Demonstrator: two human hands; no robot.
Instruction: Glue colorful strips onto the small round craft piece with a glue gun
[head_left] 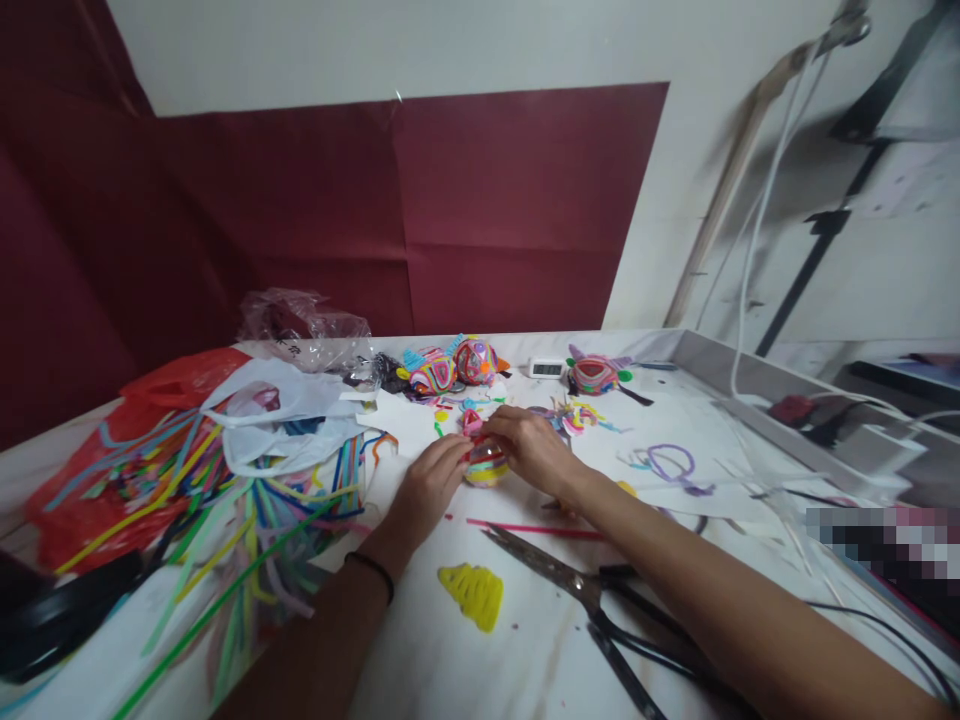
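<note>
Between my hands sits a small round ball (487,472) wrapped in bands of yellow, red and green fuzzy stems, with a shiny clear patch near its top. My left hand (433,485) grips its left side with fingers bent. From the right, my right hand (531,448) curls over the top, its fingertips partly hidden. A pink fuzzy piece (471,422) shows just behind the ball. Nearer to me lie a yellow zigzag fuzzy-stem piece (476,595), a straight red stem (532,528) and large scissors (577,585), their handles partly under my right forearm.
Bundles of coloured stems (255,540) and a red plastic bag (97,470) fill the left side. Several finished-looking wrapped balls (596,373) stand at the back beside a small digital clock (546,368). A purple stem loop (671,462) and cables (810,550) lie right.
</note>
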